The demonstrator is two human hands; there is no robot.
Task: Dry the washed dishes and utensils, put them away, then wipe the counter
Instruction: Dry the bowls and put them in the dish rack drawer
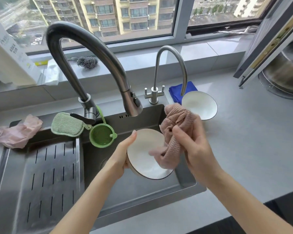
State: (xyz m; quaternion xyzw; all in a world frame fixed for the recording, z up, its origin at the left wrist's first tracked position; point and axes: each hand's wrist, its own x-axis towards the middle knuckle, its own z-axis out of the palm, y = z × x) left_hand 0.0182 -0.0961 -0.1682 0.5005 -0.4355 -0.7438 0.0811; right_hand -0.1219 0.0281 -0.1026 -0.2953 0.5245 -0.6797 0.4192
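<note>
Over the dark sink [142, 196] my left hand [121, 156] grips a white bowl [142, 156] by its left rim, tilted so its inside faces me. My right hand [191, 146] is closed on a bunched pink waffle cloth [174, 125]; the cloth's lower end rests inside the bowl. A second white bowl [200, 105] with a dark rim stands on the grey counter [254, 141] right of the sink, beside a folded blue cloth [176, 92].
A tall pull-out faucet [91, 51] and a thin second tap [172, 65] rise behind the sink. A green sponge [66, 124], a green strainer [101, 135] and pink gloves [17, 132] lie at the left; a slotted drain tray [46, 179] fills the sink's left half. A steel pot [284, 71] stands far right.
</note>
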